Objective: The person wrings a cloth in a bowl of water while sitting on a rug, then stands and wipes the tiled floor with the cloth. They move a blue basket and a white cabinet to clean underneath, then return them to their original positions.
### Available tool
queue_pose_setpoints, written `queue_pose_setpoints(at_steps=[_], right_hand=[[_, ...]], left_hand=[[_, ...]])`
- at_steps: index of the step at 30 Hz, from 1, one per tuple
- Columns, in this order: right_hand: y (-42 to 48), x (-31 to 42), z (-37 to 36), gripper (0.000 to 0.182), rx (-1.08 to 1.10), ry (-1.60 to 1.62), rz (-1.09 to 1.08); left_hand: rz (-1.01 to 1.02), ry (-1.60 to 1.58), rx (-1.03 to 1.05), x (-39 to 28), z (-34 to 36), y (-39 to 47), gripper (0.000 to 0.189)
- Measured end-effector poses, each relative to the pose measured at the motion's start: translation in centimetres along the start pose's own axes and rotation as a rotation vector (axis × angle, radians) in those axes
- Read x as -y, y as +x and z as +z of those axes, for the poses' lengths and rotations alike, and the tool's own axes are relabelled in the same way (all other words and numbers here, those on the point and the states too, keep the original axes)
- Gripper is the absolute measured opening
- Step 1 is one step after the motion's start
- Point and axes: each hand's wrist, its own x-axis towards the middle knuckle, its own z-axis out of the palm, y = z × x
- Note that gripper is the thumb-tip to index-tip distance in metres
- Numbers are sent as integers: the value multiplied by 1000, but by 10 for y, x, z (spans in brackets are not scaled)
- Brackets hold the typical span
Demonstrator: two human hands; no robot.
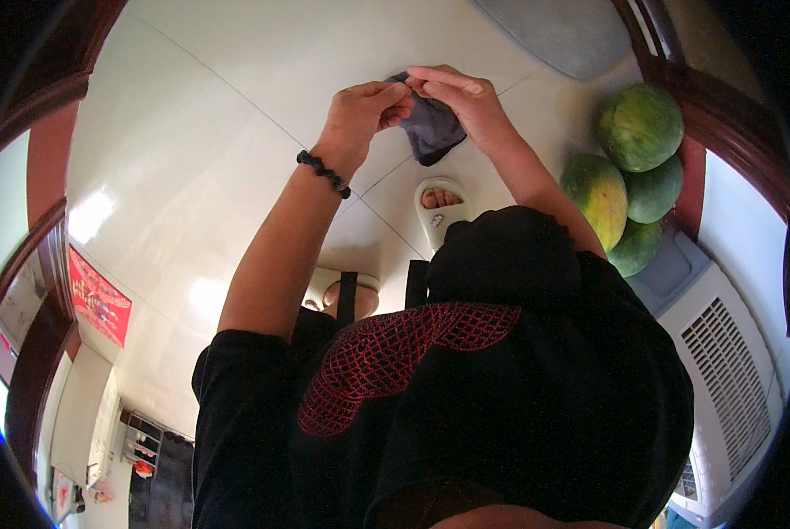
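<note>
A dark grey cloth (433,125) hangs between my two hands, over the tiled floor. My left hand (368,112), with a black beaded or twisted band (322,173) on its wrist, pinches the cloth's upper left part between thumb and fingers. Close beside it, my right hand (453,92) grips the upper edge, its index finger stretched out towards the left. The fingertips of both hands nearly meet. The lower end of the cloth hangs loose, with a darker edge. What kind of cloth item it is, I cannot tell.
Several watermelons (640,127) are piled at the right, by a white appliance with a grille (725,370). A grey mat (567,33) lies at the top right. My feet wear pale slippers (438,215). A red printed sheet (101,297) is at the left, near brown door frames (44,112).
</note>
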Motion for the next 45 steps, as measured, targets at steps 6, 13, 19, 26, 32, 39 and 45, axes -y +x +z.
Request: queue_pose_setpoints(at_steps=[6, 13, 19, 26, 32, 39, 45], right_hand=[[4, -9, -23, 27, -5, 234, 80], [3, -48, -36, 21, -297, -287, -80], [13, -44, -10, 28, -263, -715, -407], [47, 17, 15, 38, 81, -701, -479], [52, -2, 27, 13, 60, -581, -243], [26, -21, 28, 21, 180, -193, 47], [25, -17, 21, 20, 101, -357, 30]], left_hand=[[20, 86, -47, 2, -21, 0, 26], [54, 100, -156, -4, -33, -1, 24], [156, 107, -79, -9, -41, -3, 28], [151, 213, -57, -6, -43, -9, 23], [145, -33, -90, -8, -34, -15, 20], [185, -282, -109, -14, -21, -9, 18], [157, 653, -282, -13, -15, -15, 16]])
